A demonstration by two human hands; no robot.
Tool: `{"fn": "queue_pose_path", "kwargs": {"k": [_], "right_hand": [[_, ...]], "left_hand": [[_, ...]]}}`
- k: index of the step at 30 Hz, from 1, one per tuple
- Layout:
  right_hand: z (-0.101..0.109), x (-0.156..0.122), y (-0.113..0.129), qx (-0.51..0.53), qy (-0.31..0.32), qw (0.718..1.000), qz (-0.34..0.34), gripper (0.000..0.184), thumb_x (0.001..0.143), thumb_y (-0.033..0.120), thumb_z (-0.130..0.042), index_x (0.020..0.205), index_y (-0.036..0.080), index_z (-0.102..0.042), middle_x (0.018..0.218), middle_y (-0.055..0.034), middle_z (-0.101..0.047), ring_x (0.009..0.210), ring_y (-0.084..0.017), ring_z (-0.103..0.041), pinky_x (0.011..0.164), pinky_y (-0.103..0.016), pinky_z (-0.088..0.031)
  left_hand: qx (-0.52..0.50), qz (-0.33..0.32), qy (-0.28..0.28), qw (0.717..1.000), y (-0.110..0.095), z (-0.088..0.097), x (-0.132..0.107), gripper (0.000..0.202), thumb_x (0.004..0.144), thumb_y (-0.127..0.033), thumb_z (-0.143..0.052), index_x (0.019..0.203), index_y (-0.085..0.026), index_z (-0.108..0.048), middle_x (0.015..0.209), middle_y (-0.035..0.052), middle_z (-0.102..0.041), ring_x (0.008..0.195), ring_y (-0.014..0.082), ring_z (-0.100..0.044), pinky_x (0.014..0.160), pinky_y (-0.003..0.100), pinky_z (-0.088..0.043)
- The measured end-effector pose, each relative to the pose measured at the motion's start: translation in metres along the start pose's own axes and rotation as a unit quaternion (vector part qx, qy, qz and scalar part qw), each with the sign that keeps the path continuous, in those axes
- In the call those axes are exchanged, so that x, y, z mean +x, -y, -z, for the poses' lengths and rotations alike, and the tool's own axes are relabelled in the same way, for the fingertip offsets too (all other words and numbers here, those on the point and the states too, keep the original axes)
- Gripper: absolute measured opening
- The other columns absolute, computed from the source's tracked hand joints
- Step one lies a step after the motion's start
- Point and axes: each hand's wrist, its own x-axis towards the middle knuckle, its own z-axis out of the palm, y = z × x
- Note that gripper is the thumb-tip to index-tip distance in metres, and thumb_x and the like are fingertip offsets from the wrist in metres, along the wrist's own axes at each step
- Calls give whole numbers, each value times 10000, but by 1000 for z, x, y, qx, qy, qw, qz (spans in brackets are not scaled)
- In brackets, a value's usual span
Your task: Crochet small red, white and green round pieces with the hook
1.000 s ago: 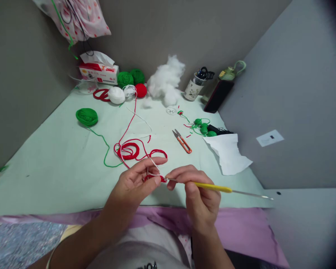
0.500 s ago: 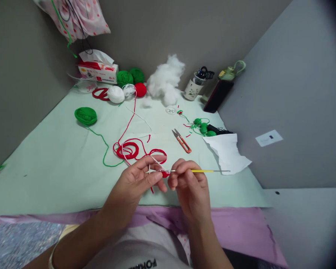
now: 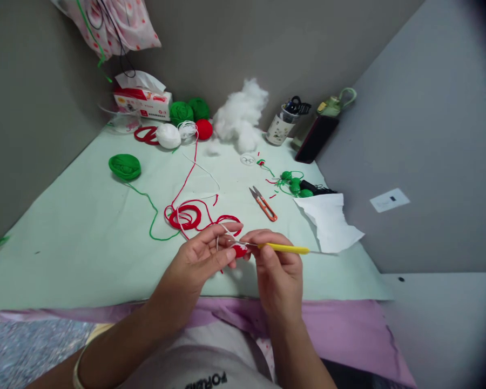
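Observation:
Between thumb and fingers, my left hand (image 3: pixel 202 254) pinches a small red and white crochet piece (image 3: pixel 240 250). White yarn runs up over its raised index finger. My right hand (image 3: pixel 276 259) grips a crochet hook (image 3: pixel 289 248) by its yellow handle, with the metal tip pointing left at the top of the piece. Whether a loop is on the tip is too small to tell. Just beyond my left hand lie coils of red yarn (image 3: pixel 185 217). Orange thread snips (image 3: pixel 263 203) lie beyond my right hand, blades slightly apart.
A green yarn ball (image 3: pixel 125 166) sits at left. White stuffing (image 3: pixel 243 116), a tissue pack (image 3: pixel 143 102) and more yarn balls line the back. Farther right are a pen cup (image 3: pixel 281 127), a phone (image 3: pixel 318 139), green crocheted balls (image 3: pixel 295 186) and torn white paper (image 3: pixel 330 221).
The hook has tilted and turned, so more of its yellow handle shows. Its tip has moved left over the crochet piece, and my right hand has shifted slightly with it.

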Motion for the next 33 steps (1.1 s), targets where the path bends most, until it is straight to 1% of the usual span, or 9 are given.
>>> {"fn": "queue_pose_path", "kwargs": {"k": [3,7,15,20,24,26,28,30,33], "right_hand": [[0,3,3,61,-1,997,-43,147,996,353,-697,972,251,-799,907,-23,-776,732,-129,-668,703,-260,-557],[3,4,8,52,7,998,-46,186,999,386,-684,936,231,-764,861,-32,-783,662,-139,-663,655,-278,-557],[8,-8,15,-129,50,987,86,206,1070,215,-524,1078,254,-726,1019,-56,-784,847,-188,-720,748,-362,-598],[11,-14,18,-288,105,933,188,307,1036,112,-504,1228,270,-684,1103,-74,-784,1007,-223,-725,841,-415,-610],[11,-17,11,-422,125,856,272,478,986,95,-584,1419,298,-599,1202,-112,-768,1062,-249,-735,845,-425,-640],[11,-18,4,-464,110,825,303,550,967,100,-631,1458,344,-588,1191,-98,-768,1058,-254,-743,853,-419,-652],[11,-19,-2,-474,94,813,326,552,954,110,-666,1424,397,-629,1143,-69,-768,1011,-245,-756,833,-395,-662],[11,-20,-5,-461,76,825,319,516,950,121,-685,1373,417,-675,1141,-57,-761,989,-245,-758,803,-391,-666],[10,-20,1,-374,36,895,241,369,998,156,-611,1290,345,-732,1108,-75,-763,957,-251,-737,780,-425,-644]], "left_hand": [[4,4,-1,1000,-2,-1,0,338,902,-277,-784,1240,-290,-780,910,-1,-651,830,142,-588,809,282,-451],[7,12,-13,1000,-3,-1,-3,315,893,-274,-785,1207,-288,-795,887,-1,-630,827,144,-545,798,274,-450],[35,-18,-37,999,-2,0,-3,322,886,-286,-807,1207,-304,-801,914,-2,-623,873,153,-554,832,264,-475],[77,-70,-84,991,-2,-5,-3,306,862,-250,-814,1167,-259,-801,864,-8,-641,837,152,-567,828,274,-475],[82,-99,-106,986,0,-10,-5,413,830,-202,-835,1233,-265,-771,839,-25,-655,838,140,-570,843,261,-463],[36,-81,-94,992,1,-12,-5,468,813,-205,-852,1266,-259,-750,831,-31,-656,803,129,-563,813,253,-466],[-44,-10,-55,997,1,-13,-5,530,804,-244,-867,1313,-243,-720,834,-25,-659,770,124,-569,773,256,-475],[-118,74,-12,990,-2,-12,-3,555,794,-279,-876,1320,-207,-714,813,-16,-654,746,123,-578,741,254,-476],[-139,109,-7,984,-6,-7,0,481,796,-262,-868,1254,-168,-753,785,-14,-639,717,106,-556,713,232,-458]]}}
